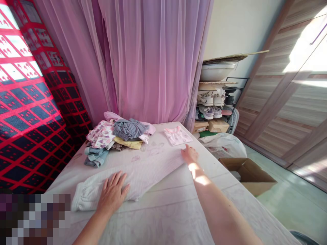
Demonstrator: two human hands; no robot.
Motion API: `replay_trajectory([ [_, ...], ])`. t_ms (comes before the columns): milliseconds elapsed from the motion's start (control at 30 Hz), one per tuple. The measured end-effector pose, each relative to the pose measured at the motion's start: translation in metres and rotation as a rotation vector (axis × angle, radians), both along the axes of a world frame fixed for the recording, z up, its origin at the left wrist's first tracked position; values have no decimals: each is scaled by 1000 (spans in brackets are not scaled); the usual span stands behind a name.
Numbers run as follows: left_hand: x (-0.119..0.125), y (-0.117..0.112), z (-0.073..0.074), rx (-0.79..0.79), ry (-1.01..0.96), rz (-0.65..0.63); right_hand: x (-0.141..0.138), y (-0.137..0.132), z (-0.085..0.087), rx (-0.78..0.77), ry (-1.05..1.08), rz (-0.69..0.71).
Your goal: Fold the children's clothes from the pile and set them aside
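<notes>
A pair of pale, ribbed pants (153,168) lies stretched across the table, folded lengthwise, its gathered waistband at the left. My left hand (112,194) rests flat on the pants near the waist, fingers spread. At the far right end, my right hand (190,156) has its fingers closed on the leg's hem. Just beyond that hand lies a folded pink printed top (177,136). Behind the pants, to the left, sits a loose heap of clothes with a grey gathered garment (130,128), a heart-print garment (100,133), a yellow piece (129,143) and blue denim (95,156).
The table (173,211) carries a pale printed cover. Purple curtains (153,61) hang behind it, and a red-and-black patterned cloth (30,112) hangs left. On the right are a shoe rack (217,88), a plastic bag (227,144), an open cardboard box (258,187) and a wooden wardrobe (278,102).
</notes>
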State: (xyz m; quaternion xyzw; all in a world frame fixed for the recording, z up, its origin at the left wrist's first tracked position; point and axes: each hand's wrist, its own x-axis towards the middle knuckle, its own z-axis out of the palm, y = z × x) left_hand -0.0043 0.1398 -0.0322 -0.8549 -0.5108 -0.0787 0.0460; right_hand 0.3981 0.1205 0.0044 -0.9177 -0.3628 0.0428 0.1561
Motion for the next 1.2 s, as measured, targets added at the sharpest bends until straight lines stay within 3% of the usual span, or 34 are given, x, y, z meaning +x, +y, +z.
replay_trajectory([
  [233,0,-1,-6,58,10,-63,10,7,-4,-4,-69,133],
  [633,-3,1,-16,109,12,-52,9,24,-8,-1,-105,96],
  [767,-4,2,-18,151,10,-75,-14,14,-10,110,-202,134],
  [833,-5,3,-20,162,-2,-87,-32,8,-15,152,-250,292],
  [933,-5,5,-22,169,-16,-104,-53,0,-26,44,-191,479],
  [1033,-4,6,-23,168,-25,-113,-62,-8,-32,-24,-113,427],
  [1200,-2,8,-24,191,-85,-133,-90,-30,-35,182,-75,318],
])
